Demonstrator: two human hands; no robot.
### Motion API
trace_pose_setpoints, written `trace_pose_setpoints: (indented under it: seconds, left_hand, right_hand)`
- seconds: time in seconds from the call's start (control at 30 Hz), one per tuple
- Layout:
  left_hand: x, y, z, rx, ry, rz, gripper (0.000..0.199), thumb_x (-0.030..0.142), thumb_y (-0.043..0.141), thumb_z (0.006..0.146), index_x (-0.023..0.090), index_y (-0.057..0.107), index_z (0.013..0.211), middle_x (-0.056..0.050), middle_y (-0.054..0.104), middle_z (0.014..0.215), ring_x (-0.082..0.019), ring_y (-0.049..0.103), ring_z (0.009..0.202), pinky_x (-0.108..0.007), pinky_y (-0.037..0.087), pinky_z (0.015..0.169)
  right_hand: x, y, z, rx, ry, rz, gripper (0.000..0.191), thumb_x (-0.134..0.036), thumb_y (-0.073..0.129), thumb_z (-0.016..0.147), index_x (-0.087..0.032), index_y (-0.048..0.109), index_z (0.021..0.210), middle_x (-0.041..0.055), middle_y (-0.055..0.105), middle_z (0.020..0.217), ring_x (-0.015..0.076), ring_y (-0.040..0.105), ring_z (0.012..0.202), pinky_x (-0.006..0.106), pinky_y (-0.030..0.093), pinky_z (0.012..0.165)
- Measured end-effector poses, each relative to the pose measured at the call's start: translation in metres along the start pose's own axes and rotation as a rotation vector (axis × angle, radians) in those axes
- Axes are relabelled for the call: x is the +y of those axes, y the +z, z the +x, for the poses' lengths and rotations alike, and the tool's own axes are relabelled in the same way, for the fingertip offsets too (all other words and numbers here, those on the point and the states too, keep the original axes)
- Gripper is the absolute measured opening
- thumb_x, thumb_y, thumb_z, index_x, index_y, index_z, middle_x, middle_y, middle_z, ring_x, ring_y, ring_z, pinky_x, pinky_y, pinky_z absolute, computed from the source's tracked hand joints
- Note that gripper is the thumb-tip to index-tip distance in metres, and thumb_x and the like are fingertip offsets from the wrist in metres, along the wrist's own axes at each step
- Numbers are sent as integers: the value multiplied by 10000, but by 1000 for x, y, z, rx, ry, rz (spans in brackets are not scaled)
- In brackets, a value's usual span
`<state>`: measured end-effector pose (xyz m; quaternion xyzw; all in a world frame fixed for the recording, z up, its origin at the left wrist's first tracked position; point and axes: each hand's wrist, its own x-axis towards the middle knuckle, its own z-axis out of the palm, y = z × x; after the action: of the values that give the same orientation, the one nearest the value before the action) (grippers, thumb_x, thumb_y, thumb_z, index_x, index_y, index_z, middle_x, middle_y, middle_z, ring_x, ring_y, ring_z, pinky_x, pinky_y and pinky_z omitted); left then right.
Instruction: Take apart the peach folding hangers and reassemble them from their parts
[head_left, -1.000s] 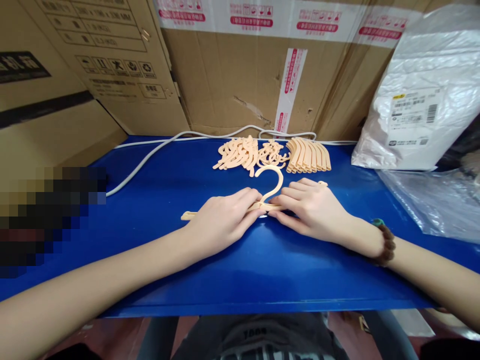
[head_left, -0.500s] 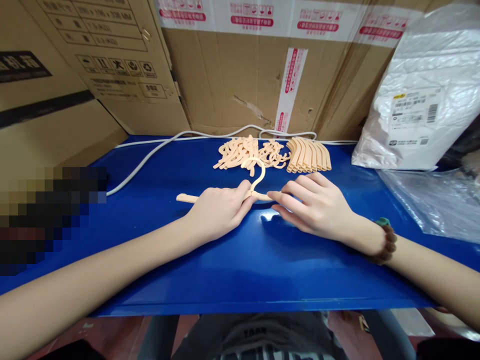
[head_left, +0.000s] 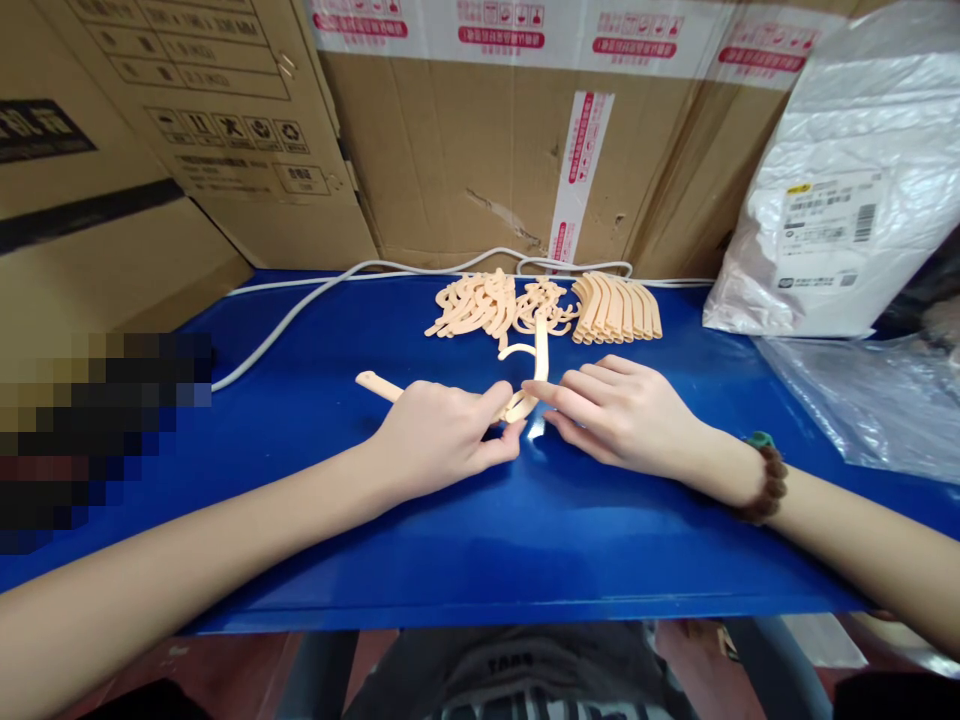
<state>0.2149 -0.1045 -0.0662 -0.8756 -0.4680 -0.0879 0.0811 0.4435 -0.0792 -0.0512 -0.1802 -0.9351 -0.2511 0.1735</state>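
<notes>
The left hand [head_left: 442, 435] pinches a peach hanger [head_left: 525, 385] at its middle, thumb and forefinger pressed on it. The right hand [head_left: 619, 415] has fingers loosely spread, forefinger tip touching the hanger's joint. One arm juts past the left knuckles (hook beyond both fingertips). Further beyond lie hanger parts [head_left: 544, 308] on the blue table [head_left: 487, 540].

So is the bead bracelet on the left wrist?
No, the bead bracelet sits on the wrist of the right hand; the wrist of the left hand is bare.
</notes>
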Motion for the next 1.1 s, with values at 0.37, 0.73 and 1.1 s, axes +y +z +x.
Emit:
trace_pose_setpoints:
  seconds: [0.37,0.73,1.1]
  left_hand:
    - [-2,4,-3,142,88,-40,290,369,445,956,184,651,870,-16,704,583,-217,659,474,-266,170,478]
    - [-4,7,-3,272,169,-12,263,349,490,974,173,629,838,-9,698,598,-198,652,471,-286,287,437]
    - [-1,5,-8,349,466,-135,286,327,432,1036,184,660,941,32,732,711,-122,681,576,-266,434,520]
  right_hand:
    - [-1,0,-2,-17,-33,24,336,-218,483,1016,-59,611,1284,78,690,912,181,557,765,331,363,650]
    - [2,2,-1,7,-10,89,352,-212,468,1003,-111,613,1307,96,702,1006,234,579,934,409,434,882]
    - [3,-6,1,32,362,264,388,-395,358,1061,-170,625,891,66,651,853,209,554,819,355,395,769]
